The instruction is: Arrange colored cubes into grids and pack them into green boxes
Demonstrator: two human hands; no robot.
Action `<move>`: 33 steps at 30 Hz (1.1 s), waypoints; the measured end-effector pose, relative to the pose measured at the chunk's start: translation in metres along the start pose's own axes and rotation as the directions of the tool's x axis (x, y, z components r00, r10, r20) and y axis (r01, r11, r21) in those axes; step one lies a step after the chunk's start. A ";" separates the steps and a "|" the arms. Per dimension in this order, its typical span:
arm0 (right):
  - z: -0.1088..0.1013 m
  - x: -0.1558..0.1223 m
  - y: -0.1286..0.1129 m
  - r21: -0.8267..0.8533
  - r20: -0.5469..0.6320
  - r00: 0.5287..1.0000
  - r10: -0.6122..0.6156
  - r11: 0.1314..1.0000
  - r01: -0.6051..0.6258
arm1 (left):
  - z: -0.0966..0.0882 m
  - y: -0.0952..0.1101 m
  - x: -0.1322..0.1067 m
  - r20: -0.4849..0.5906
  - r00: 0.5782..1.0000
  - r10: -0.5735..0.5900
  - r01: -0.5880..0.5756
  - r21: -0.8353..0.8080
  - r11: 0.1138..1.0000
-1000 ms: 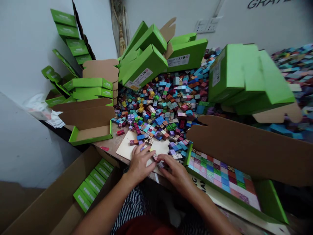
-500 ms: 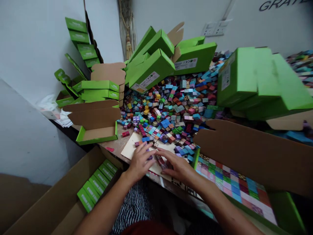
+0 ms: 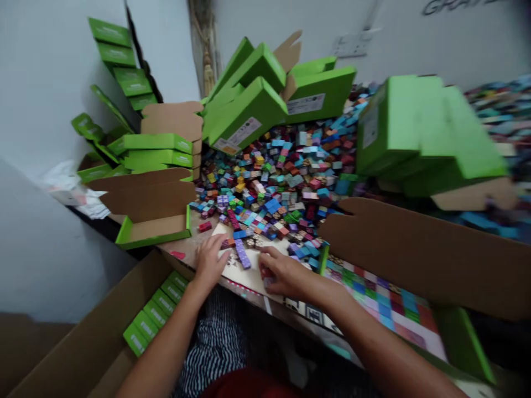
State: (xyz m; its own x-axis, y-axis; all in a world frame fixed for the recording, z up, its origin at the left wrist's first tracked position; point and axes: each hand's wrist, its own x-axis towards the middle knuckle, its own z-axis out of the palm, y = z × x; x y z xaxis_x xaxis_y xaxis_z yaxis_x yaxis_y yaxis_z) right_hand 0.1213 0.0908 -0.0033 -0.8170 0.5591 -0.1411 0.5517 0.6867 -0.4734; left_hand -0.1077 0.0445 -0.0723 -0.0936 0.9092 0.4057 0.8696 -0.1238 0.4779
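Heap of coloured blocks (image 3: 286, 171) at 12 o'clock, brown carton (image 3: 83, 354) at 8, part-filled green box (image 3: 467, 342) at 4, pale board (image 3: 249, 273) centre-front, left hand (image 3: 209, 264) flat, fingers spread, on its 9 o'clock edge, right hand (image 3: 281, 275) curled at 3, grasp cannot be told, purple block strip (image 3: 243, 254) on the board between them.

Brown surface (image 3: 187, 250): heap of small coloured blocks (image 3: 286, 177), pale board (image 3: 249, 275) at near edge, open green box (image 3: 151, 231) left, green boxes (image 3: 249, 110) behind.

Left hand (image 3: 209, 263), right hand (image 3: 280, 275), palms down
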 end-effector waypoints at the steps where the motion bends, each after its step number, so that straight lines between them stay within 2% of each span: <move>1: 0.000 -0.002 -0.003 -0.038 -0.012 1.000 0.010 0.999 -0.011 | -0.002 0.001 -0.001 -0.047 0.998 0.029 -0.031 -0.041 0.999; 4: -0.005 -0.012 -0.011 -0.177 -0.070 0.998 0.010 0.984 -0.022 | -0.009 0.014 0.000 -0.227 0.971 0.077 -0.105 -0.116 0.988; 7: -0.020 -0.041 -0.010 -0.123 -0.149 0.989 0.020 0.992 -0.039 | -0.011 0.048 0.001 -0.333 0.935 0.118 -0.179 -0.156 0.971; 9: -0.035 -0.077 -0.006 -0.003 -0.247 0.966 0.074 0.997 -0.077 | -0.007 0.083 -0.003 -0.302 0.928 0.217 -0.285 -0.201 0.937; 10: -0.043 -0.099 -0.003 0.061 -0.286 0.951 0.118 0.993 -0.105 | -0.002 0.103 -0.006 -0.249 0.921 0.298 -0.356 -0.233 0.905; 11: -0.050 -0.122 0.003 0.108 -0.322 0.930 0.180 0.982 -0.152 | 0.004 0.124 -0.009 -0.181 0.897 0.403 -0.439 -0.277 0.855; 14: -0.066 -0.189 0.030 0.102 -0.362 0.864 0.350 0.936 -0.336 | 0.031 0.185 -0.012 0.049 0.755 0.654 -0.577 -0.424 0.698; 17: -0.069 -0.231 0.058 0.038 -0.319 0.815 0.484 0.866 -0.499 | 0.066 0.236 -0.002 0.194 0.606 0.772 -0.629 -0.478 0.613; 21: -0.061 -0.247 0.077 -0.099 -0.296 0.831 0.471 0.850 -0.517 | 0.104 0.280 0.012 0.298 0.383 0.874 -0.717 -0.501 0.485; 23: -0.057 -0.245 0.082 -0.140 -0.280 0.852 0.442 0.859 -0.492 | 0.115 0.289 0.012 0.333 0.324 0.886 -0.754 -0.475 0.454; 25: -0.054 -0.244 0.086 -0.130 -0.261 0.875 0.407 0.884 -0.450 | 0.120 0.290 0.008 0.370 0.316 0.874 -0.784 -0.417 0.460; 28: -0.052 -0.243 0.090 -0.073 -0.244 0.898 0.366 0.917 -0.393 | 0.121 0.285 0.000 0.385 0.329 0.863 -0.807 -0.361 0.468; 33: -0.052 -0.239 0.093 -0.103 -0.199 0.906 0.375 0.911 -0.399 | 0.120 0.279 -0.004 0.367 0.356 0.859 -0.802 -0.352 0.483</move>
State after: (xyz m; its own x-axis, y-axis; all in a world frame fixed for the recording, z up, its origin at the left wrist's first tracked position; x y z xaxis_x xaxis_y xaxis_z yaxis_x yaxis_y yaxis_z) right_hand 0.3769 0.0451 0.0316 -0.5000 0.8559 -0.1325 0.8462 0.4501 -0.2853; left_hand 0.1928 0.0541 -0.0338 0.8919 0.3633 0.2692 0.3240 -0.9288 0.1800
